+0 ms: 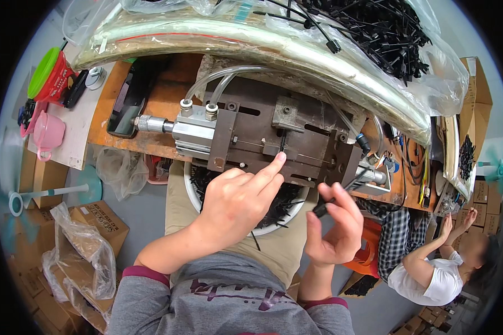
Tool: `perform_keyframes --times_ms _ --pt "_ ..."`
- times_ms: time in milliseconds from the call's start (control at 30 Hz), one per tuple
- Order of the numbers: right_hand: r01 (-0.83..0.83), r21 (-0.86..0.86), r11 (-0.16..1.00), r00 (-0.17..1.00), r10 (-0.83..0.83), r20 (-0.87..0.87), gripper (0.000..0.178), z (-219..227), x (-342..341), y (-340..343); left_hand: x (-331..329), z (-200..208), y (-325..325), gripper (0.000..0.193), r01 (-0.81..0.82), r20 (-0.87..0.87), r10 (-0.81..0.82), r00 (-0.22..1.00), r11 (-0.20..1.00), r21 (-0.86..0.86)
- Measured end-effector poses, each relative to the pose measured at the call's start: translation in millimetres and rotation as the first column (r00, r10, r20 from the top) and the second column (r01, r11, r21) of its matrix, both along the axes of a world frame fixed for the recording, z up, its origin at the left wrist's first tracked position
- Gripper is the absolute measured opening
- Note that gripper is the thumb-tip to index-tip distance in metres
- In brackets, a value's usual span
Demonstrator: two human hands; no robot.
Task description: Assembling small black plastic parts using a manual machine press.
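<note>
Black slender plastic piece [321,210], pinched between the thumb and fingers of the right hand [340,231] near a round white plastic tub [289,218], could drop if that grip slackens. Farther out, the left hand [237,201] points its index fingertip at a small black part [283,145] on the brown metal fixture [257,125] over the orange wooden tabletop [167,97]; whether its curled fingers hold anything I cannot tell, but that fingertip might be nipped should the silver block-shaped cylinder [193,135] move.
</note>
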State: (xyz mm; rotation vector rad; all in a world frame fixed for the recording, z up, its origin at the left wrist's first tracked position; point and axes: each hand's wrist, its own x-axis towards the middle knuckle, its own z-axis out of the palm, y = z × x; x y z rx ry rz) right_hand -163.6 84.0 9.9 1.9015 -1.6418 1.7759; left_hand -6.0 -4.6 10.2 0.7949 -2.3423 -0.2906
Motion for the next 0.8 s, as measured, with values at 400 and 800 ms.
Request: perform_keyframes --times_ms 400,800 --pt "-0.023 0.239 0.971 0.971 0.078 -0.226 0.028 7.0 7.0 -0.7 7.9 1.6 -2.5 0.02 0.058 -0.029 -0.057 0.998 0.998 0.023" --pt "0.138 0.421 0.897 0.831 0.126 -0.542 0.025 11.4 22.1 -28.5 50.0 10.5 16.4 0.032 0.295 0.014 -0.314 0.949 0.904 0.309"
